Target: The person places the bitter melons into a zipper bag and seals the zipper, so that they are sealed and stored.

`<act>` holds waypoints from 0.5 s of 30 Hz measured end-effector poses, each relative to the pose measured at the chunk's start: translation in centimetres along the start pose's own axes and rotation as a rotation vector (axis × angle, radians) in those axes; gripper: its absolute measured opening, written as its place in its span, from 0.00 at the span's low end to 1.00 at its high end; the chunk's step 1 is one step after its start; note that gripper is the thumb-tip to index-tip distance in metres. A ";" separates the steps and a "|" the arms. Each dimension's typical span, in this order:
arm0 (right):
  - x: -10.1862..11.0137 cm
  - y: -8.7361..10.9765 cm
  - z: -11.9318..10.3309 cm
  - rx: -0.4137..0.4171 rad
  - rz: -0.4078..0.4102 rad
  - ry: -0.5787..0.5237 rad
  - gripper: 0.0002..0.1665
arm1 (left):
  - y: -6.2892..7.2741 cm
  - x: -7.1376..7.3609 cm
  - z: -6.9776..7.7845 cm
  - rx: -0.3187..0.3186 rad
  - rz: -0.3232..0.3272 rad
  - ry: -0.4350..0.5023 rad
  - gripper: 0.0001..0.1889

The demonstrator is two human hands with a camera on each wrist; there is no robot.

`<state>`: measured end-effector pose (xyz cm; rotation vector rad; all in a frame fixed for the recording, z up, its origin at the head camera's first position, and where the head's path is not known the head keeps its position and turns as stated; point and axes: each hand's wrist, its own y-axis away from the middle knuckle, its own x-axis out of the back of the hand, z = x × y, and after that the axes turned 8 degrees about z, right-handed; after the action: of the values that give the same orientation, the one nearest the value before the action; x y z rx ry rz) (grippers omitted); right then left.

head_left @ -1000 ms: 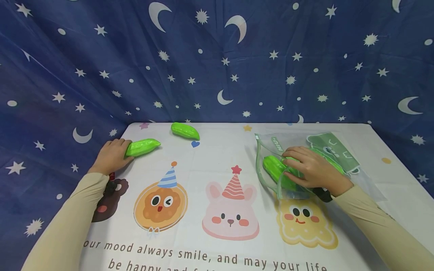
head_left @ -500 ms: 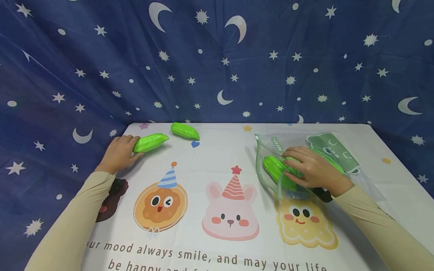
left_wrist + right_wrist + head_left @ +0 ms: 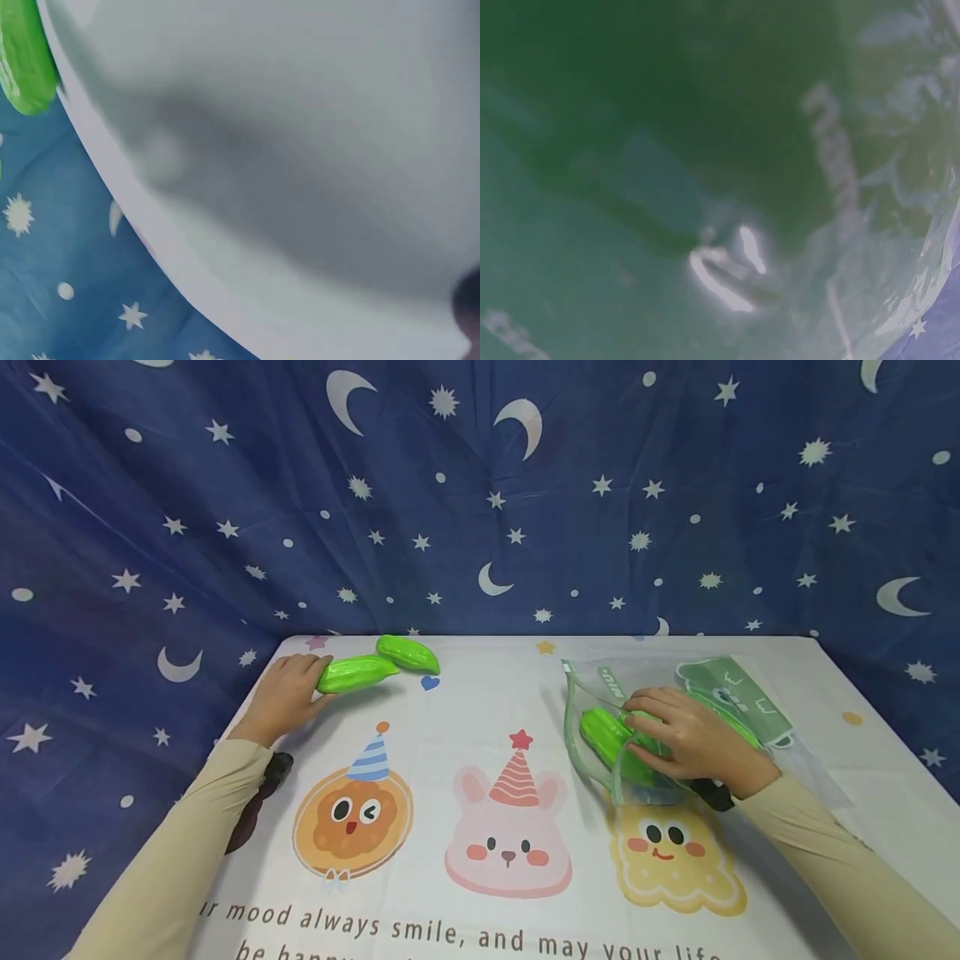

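Note:
My left hand grips the blunt end of a bright green toy bitter melon, raised over the table with a shadow below. Its pointed tip overlaps a second bitter melon lying near the far edge. On the right, my right hand holds the mouth of a clear, green-trimmed zip bag, fingers curled at its opening. Inside the bag lies a bitter melon, partly behind the fingers, and more green shows deeper in. The bag's green print fills the right wrist view, blurred.
The white tablecloth carries printed cartoon figures and lettering. A dark blue curtain with moons and stars hangs behind the table's far edge. In the left wrist view, the table edge borders the curtain.
My left hand has carried its bitter melon rightward and slightly away, up to the one lying at the back. My right hand and the bag have stayed put. The head view has tilted slightly.

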<state>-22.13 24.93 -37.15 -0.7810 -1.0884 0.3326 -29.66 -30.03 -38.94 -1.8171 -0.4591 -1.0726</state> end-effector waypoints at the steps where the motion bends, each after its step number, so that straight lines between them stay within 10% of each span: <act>1: 0.0 0.0 0.0 0.005 0.005 0.001 0.23 | -0.2 0.1 0.3 -0.004 0.004 0.006 0.31; 15: 0.0 -0.1 0.1 0.017 0.019 0.014 0.22 | -2.5 0.4 4.3 -0.109 0.109 0.064 0.31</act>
<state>-22.21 24.91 -37.05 -0.7782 -1.0640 0.3514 -29.13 -25.12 -37.96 -1.8751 -0.2645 -1.0945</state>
